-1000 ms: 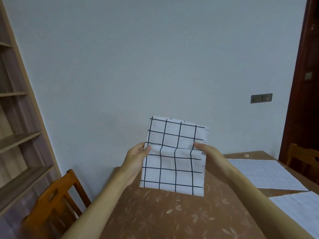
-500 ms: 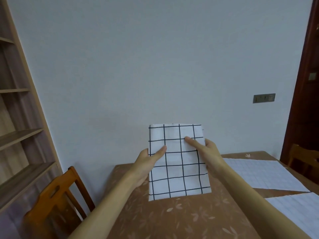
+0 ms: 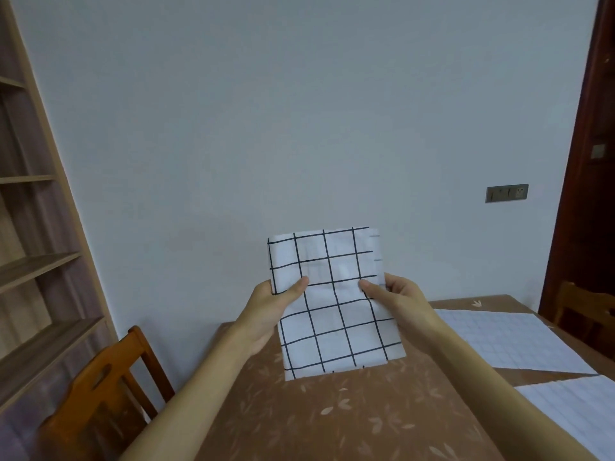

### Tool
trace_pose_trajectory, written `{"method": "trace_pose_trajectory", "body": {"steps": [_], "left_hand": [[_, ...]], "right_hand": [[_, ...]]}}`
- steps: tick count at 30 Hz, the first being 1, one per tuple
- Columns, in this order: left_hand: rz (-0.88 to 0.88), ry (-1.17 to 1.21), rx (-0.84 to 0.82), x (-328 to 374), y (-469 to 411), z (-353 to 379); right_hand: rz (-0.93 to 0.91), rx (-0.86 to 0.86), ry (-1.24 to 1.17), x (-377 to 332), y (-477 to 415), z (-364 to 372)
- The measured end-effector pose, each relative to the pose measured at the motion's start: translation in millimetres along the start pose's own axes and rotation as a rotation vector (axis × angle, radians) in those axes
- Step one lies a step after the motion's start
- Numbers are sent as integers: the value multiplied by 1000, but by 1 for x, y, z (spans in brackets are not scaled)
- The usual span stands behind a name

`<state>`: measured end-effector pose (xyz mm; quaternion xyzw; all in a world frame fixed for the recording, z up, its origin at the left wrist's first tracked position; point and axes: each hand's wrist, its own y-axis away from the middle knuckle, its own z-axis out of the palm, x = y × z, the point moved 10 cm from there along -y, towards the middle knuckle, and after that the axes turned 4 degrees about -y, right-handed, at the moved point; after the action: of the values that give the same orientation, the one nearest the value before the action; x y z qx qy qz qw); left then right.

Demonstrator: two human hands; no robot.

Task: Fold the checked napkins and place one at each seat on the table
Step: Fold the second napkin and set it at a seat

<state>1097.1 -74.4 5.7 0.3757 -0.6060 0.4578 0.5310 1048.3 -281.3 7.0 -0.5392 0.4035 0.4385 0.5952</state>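
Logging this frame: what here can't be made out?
Head view:
Fingers of left hand and right hand: hidden behind the checked napkin; only thumbs show.
Napkin's layer count: front face hides it.
Table: near side cut off by the bottom edge.
Lower white cloth: cut off at the right edge.

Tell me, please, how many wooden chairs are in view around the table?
2. The left chair stands at the left edge of the table, beside the shelves; the right chair shows partly at the frame's right, by the dark door. Others may be hidden out of view.
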Motion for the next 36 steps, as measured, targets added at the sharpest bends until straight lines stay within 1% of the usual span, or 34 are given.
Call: {"method": "trace_pose_trajectory", "body": {"steps": [3, 5, 8, 9, 11, 14, 17, 20, 23, 26, 29, 31, 33, 36], "left_hand": [[84, -189, 73, 0, 1, -7], [118, -290, 182, 1, 6, -14], [101, -296, 267, -1, 7, -18], [98, -307, 265, -2, 5, -18], [70, -292, 183, -5, 1, -9], [24, -176, 77, -6, 2, 1], [-7, -115, 25, -5, 2, 4], [19, -146, -11, 1, 6, 9], [87, -196, 13, 7, 8, 11], [135, -183, 88, 11, 6, 4], [151, -134, 124, 12, 5, -3], [141, -117, 117, 12, 5, -4], [121, -114, 99, 9, 5, -1], [81, -180, 58, 3, 9, 6]], "right_hand": [[-66, 82, -16, -3, -6, -11], [-82, 135, -11, -4, -9, -17], [-119, 179, 60, -7, -11, -20], [-128, 186, 85, -7, -10, -20], [-121, 179, 93, -7, -9, -19], [-93, 187, 73, -5, -7, -19], [-122, 205, 83, -10, -5, -22], [-136, 208, 146, -14, -4, -24], [-152, 196, 190, -19, -3, -21], [-108, 141, 133, -15, -2, -18], [-42, 58, 93, -7, 0, -12], [-51, 41, 95, -7, 2, -10], [-74, 75, 74, -6, 2, -13], [-141, 161, 102, -12, 3, -16]]}}
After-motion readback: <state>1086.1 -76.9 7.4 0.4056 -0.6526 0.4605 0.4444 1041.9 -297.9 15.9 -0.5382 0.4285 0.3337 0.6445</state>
